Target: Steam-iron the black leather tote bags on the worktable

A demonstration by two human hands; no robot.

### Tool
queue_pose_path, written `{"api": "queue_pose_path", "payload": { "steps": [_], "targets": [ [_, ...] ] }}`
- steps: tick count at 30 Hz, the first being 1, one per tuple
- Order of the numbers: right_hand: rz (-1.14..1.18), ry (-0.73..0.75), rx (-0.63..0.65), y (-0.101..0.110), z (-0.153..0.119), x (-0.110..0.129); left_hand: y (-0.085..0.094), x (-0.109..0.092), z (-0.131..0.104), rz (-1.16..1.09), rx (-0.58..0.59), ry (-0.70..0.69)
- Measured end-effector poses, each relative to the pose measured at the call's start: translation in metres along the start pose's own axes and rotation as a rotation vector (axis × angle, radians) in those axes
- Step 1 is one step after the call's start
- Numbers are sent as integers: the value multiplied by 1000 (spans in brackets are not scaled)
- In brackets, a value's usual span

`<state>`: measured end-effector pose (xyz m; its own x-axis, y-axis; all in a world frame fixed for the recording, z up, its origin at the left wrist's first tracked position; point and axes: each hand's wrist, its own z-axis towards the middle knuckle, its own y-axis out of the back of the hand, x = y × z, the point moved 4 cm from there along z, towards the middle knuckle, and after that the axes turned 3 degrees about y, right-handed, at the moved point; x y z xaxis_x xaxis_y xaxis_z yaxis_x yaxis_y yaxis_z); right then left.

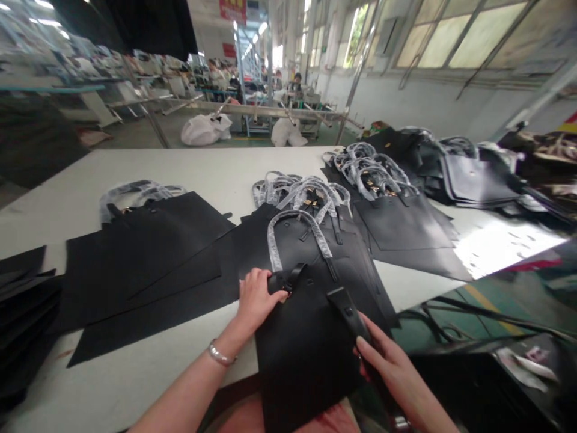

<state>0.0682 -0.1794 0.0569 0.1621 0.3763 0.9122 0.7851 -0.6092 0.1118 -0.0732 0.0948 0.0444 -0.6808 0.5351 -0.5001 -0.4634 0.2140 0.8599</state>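
Observation:
A black bag panel (311, 343) hangs over the table's front edge towards my lap. It carries a curved handle (300, 218) wrapped in clear plastic. My left hand (259, 297) is closed on the panel's upper left corner, thumb on top beside a short black strap (295, 275) and a gold-coloured fitting. My right hand (383, 355) grips a wide black strap (349, 313), whose squared end lies over the panel's right side. Its lower part is partly hidden by my fingers. Beneath and behind lies a stack of similar panels (360, 276) with plastic-wrapped handles.
On the white table (148, 385), more black panels (148, 252) lie at left and another handled stack (406, 222) at right. Dark pieces (27, 319) are piled at the left edge. A metal rail (270, 110) runs behind the table. A dark bin (469, 385) stands lower right.

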Motion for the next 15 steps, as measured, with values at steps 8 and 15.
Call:
{"api": "queue_pose_path", "payload": {
  "steps": [8, 15],
  "targets": [
    [42, 66, -46, 1, -22, -16, 5, 6, 26, -232, 404, 18],
    [144, 59, -234, 27, -30, -24, 129, -24, 14, -1384, 185, 78]
  ]
}}
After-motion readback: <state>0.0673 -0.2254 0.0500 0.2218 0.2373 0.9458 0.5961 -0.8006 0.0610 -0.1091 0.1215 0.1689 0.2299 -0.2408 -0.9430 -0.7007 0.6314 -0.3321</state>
